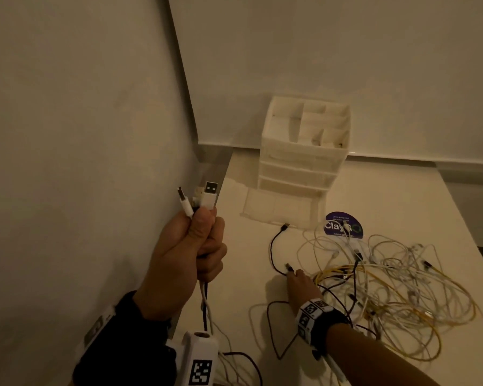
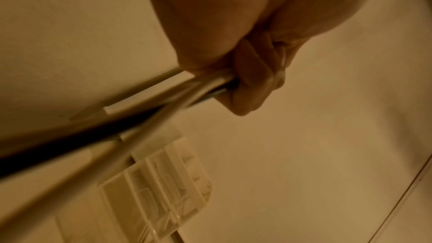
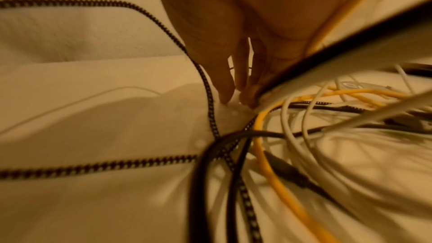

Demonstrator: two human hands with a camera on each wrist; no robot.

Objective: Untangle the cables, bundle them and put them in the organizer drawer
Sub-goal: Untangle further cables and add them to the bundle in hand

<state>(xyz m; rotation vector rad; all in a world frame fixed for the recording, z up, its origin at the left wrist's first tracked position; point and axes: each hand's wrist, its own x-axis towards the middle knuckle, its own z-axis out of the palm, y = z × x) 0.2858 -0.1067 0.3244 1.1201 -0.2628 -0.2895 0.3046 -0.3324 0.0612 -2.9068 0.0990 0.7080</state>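
From your head camera, a white table (image 1: 262, 358) sits in a wall corner, with a round dark sticker (image 1: 343, 224) lying on it just right of the organizer (image 1: 304, 151). The organizer's bottom drawer (image 1: 279, 208) is pulled out toward you. Your left hand (image 1: 184, 252) is raised by the wall, clenched around a bunch of cable ends (image 1: 204, 197), their USB plugs sticking up above your thumb. The tangle of white, yellow and black cables (image 1: 388, 291) sprawls on the table to the right, in front of the drawer. Your right hand (image 1: 301, 288) reaches down at its left edge, beside a black plug (image 1: 288, 267).

Your left wrist camera shows fingers (image 2: 252, 80) curled tight round white and dark cords, the organizer blurred below.

Your right wrist camera shows fingertips (image 3: 225, 93) pointing straight down onto the table, a braided black cable (image 3: 208, 90) just beside them; whether they pinch anything, you cannot tell
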